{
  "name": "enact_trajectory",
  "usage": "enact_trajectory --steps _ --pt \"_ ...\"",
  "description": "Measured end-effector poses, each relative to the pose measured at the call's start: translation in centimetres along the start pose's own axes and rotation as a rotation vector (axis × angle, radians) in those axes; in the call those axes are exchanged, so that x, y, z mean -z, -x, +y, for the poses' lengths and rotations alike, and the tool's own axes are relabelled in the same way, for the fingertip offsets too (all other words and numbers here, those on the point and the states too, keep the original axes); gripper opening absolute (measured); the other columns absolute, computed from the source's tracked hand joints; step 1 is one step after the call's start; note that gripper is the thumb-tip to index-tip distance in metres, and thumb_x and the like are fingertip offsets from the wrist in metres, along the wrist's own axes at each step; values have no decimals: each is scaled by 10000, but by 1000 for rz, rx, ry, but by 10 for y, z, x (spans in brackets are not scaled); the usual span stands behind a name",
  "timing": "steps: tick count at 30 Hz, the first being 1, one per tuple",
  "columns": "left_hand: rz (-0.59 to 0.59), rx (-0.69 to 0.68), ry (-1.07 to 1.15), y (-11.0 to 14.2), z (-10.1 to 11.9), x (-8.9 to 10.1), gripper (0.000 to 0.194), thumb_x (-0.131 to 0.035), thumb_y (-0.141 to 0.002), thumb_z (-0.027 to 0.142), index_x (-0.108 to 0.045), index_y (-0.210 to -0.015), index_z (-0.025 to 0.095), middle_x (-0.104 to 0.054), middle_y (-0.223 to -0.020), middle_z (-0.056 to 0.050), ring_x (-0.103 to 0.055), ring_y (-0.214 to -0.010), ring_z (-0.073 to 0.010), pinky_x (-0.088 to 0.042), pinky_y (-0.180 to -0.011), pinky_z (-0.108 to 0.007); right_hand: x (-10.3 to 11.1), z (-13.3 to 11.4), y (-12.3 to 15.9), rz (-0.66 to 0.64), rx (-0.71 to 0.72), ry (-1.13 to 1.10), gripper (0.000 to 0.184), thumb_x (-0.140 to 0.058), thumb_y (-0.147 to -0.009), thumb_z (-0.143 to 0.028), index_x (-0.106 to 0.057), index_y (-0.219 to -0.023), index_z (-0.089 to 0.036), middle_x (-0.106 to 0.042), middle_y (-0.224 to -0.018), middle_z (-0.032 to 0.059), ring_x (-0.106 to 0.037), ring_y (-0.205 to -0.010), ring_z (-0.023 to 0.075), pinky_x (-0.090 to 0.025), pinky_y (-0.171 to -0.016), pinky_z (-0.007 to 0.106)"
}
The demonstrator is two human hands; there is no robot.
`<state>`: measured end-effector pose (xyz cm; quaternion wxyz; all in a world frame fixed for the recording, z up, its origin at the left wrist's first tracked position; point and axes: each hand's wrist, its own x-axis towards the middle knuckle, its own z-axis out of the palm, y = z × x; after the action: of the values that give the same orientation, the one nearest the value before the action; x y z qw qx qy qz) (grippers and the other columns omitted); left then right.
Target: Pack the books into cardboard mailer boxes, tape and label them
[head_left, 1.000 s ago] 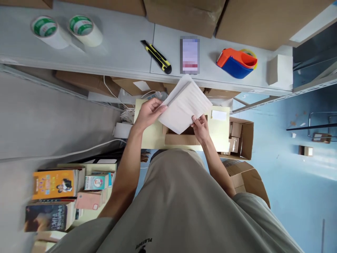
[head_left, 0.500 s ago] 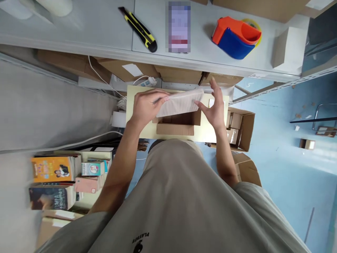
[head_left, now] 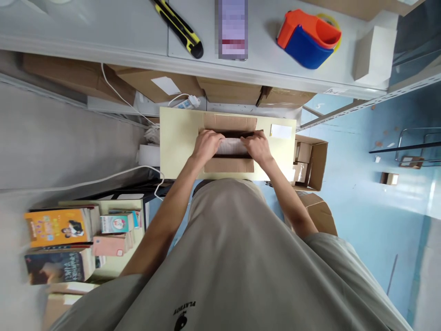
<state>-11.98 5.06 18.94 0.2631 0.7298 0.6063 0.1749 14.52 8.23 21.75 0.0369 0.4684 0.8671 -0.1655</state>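
Observation:
A flat package in whitish, ribbed wrapping sits in the opening of a cardboard box whose front and back flaps are folded outward. My left hand grips the package's left end, fingers curled. On the right end, my right hand holds it the same way. Both hands are at the box's mouth, and their fingertips are partly hidden. Under the box is a pale yellow board.
On the grey shelf beyond lie a yellow-black box cutter, a phone and an orange-blue tape dispenser. Books are stacked at left. An open carton stands at right, and a white cable runs at left.
The package has gone down from above the box into its opening. My right hand, spread open before, has closed on the right end. The box's back flap now shows.

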Motion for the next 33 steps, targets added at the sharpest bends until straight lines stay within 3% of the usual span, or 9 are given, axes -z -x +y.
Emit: enact_trajectory --steps 7,11,14,18,21,23,25,28,33 --pt "-201 82 -187 -12 -9 -41 405 -603 -943 29 -954 -1032 211 -855 -877 -161 -788 -1011 -371 -598 -1067 -556 -24 -27 -23 -291 -58 162 467 -495 -1111 -30 -940 -1191 -147 -925 -1081 153 -851 -1000 251 -413 -1363 439" --pt "-238 106 -281 -11 2 -51 455 -529 -936 -2 -938 -996 189 -861 -910 -194 -792 -980 -367 -619 -1010 -555 -29 -40 -26 -268 -107 128 444 -520 -1096 16 -940 -1114 -124 -915 -1050 179 -867 -1006 264 -464 -1325 455" --pt "-248 54 -254 7 6 -43 461 -510 -968 11 -930 -1080 165 -883 -1067 -223 -811 -1095 -377 -621 -1085 -570 -23 -43 -8 -199 -132 70 388 -559 -1092 22 -927 -1085 -102 -909 -1046 198 -870 -1015 270 -465 -1346 433" --pt "-4 11 -51 60 -3 -16 431 -534 -1082 164 -885 -1316 251 -847 -1433 -147 -686 -1511 -371 -485 -1352 -633 -12 -24 42 12 -177 -4 459 -474 -1164 -67 -845 -1410 -180 -873 -1412 168 -814 -1317 281 -469 -1368 509" --pt "272 172 57 104 -25 3 523 -500 -1118 212 -745 -1578 250 -730 -1644 -144 -591 -1630 -346 -412 -1427 -615 -15 9 80 341 -413 -216 484 -419 -1199 -187 -828 -1456 -194 -855 -1461 173 -816 -1338 310 -541 -1315 576" --pt "348 314 87 124 -41 8 554 -488 -1136 237 -657 -1663 214 -704 -1646 -187 -591 -1621 -357 -426 -1420 -600 -24 29 95 385 -517 -382 468 -452 -1196 -281 -825 -1457 -172 -867 -1414 197 -845 -1284 329 -626 -1227 565" --pt "300 363 108 133 -53 8 555 -525 -1141 276 -627 -1683 206 -691 -1634 -209 -591 -1610 -378 -440 -1410 -604 -34 41 100 315 -511 -533 477 -499 -1182 -358 -807 -1493 -167 -854 -1436 209 -863 -1245 329 -679 -1163 541" --pt "142 270 128 127 -55 2 520 -609 -1133 327 -676 -1640 234 -647 -1661 -205 -571 -1620 -392 -448 -1410 -605 -41 41 94 209 -379 -624 489 -538 -1171 -420 -787 -1546 -231 -794 -1569 170 -828 -1340 321 -700 -1155 536" --pt "-36 101 108 102 -36 -4 448 -693 -1102 304 -764 -1543 269 -571 -1754 -172 -525 -1657 -407 -461 -1401 -619 -36 25 66 93 -139 -463 406 -598 -1163 -363 -838 -1480 -282 -748 -1629 123 -718 -1479 340 -636 -1272 577"
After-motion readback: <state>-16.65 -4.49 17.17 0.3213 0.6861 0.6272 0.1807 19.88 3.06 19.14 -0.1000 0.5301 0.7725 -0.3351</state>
